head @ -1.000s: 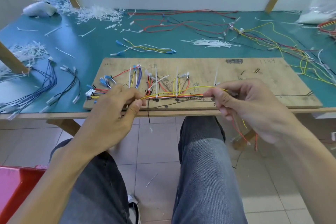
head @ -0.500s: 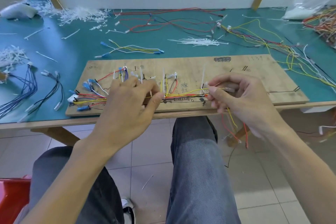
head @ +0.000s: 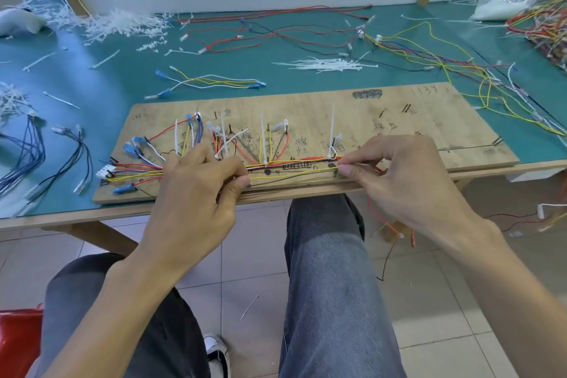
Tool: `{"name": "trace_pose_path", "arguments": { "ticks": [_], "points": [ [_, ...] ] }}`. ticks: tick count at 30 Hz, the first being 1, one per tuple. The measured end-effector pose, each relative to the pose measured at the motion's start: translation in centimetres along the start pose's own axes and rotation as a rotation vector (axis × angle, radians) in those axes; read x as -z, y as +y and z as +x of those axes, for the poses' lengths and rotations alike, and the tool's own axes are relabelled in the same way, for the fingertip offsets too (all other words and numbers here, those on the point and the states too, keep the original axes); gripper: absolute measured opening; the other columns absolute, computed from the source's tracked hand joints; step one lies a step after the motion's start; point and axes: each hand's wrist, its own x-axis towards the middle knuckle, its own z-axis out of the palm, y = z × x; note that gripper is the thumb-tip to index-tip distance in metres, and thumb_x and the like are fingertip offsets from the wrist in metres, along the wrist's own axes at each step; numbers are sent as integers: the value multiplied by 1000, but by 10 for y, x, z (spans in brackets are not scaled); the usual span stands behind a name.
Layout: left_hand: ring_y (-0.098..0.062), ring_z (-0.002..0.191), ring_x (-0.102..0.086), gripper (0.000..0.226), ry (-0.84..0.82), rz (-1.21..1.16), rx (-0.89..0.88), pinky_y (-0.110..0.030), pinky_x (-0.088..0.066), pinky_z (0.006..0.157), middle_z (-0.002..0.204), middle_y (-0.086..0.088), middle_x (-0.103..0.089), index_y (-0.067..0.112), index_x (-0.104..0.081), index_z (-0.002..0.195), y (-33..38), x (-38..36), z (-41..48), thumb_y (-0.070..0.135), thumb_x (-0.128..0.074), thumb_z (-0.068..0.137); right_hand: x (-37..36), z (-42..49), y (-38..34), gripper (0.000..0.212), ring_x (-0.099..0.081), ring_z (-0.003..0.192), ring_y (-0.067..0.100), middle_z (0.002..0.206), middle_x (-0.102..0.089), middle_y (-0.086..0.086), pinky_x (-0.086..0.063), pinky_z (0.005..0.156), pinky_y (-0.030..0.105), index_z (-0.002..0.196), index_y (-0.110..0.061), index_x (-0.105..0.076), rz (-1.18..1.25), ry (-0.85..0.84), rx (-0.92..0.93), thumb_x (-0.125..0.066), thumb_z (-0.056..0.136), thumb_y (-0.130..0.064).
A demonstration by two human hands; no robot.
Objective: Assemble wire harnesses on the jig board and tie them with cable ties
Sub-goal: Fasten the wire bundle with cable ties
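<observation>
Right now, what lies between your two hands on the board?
Head view: the wire bundle stretches from left hand to right hand along the jig board, one white cable tie upright midway.

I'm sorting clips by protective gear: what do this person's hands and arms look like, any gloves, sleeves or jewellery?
No gloves on the left hand or the right hand. Both forearms are uncovered to the frame's edge: no sleeves, watch or bracelet, and no rings on the fingers that show.

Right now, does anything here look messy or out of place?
Yes. Red wire ends dangle off the jig board below the right hand, unrouted. One cable tie lies on the floor, and clipped tie scraps litter the table's far left.
</observation>
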Motion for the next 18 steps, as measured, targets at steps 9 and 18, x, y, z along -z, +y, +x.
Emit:
{"name": "trace_pose_path", "arguments": {
  "ticks": [9, 18],
  "points": [
    [-17, 81, -44, 7, -21, 89, -91, -43, -35, 77, 83, 10, -40, 29, -63, 96, -6, -3, -3, 29, -56, 98, 2, 4, -4, 7, -67, 71, 2, 74, -73, -17, -54, 71, 22, 85, -30, -83, -157, -30, 67, -87, 84, -24],
    [-22, 84, -42, 14, -108, 208, -11, -46, -35, 80, 79, 6, -42, 24, -53, 90, -3, 5, 5, 30, -43, 98, 9, 21, -7, 9, -60, 65, -3, 68, -67, -34, -46, 66, 13, 93, -31, -85, -283, -211, 123, -81, 89, -39]
  ]
}}
